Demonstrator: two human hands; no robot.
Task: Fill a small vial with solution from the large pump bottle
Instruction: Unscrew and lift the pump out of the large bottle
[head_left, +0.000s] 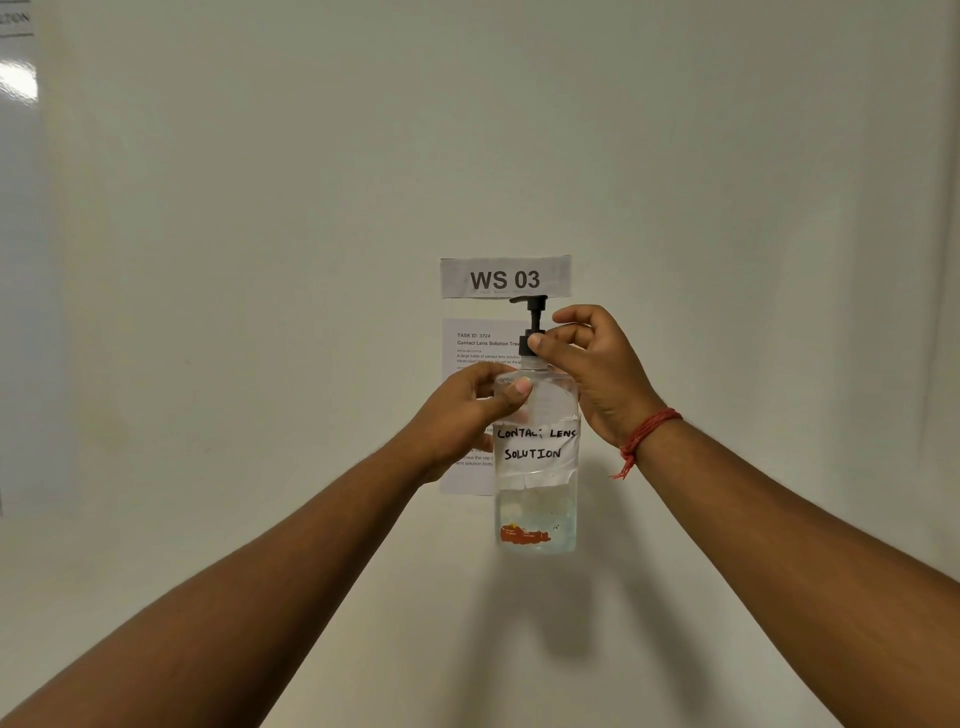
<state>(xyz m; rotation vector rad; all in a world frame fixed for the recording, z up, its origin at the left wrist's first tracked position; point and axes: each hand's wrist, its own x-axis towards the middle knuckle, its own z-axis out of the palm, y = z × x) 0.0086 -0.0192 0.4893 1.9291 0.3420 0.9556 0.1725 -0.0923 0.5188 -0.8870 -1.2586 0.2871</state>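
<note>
Obs: You have the large pump bottle standing upright on the white table, far centre, just in front of the wall. Its handwritten label reads CONTACT LENS SOLUTION; clear liquid shows in the lower body.

Left hand: wrapped around the bottle's upper left shoulder, thumb pressed across the front. Judged purpose: brace the body so it does not turn or tip while you work at the top.

Right hand: fingers and thumb pinching the black collar at the base of the pump head, from the right side. The nozzle points left. That grip sits on the collar, not on the plunger top, so you are probably twisting, either to unlock the pump or to unscrew it, rather than dispensing. I cannot tell which.

A red thread bracelet sits on your right wrist, clear of the bottle.

Small vial: not in view anywhere on the table. Nothing is positioned under the nozzle, so filling is not yet begun; task looks early.

Behind the bottle, the WS 03 sign and a printed task sheet are fixed to the wall.
</note>
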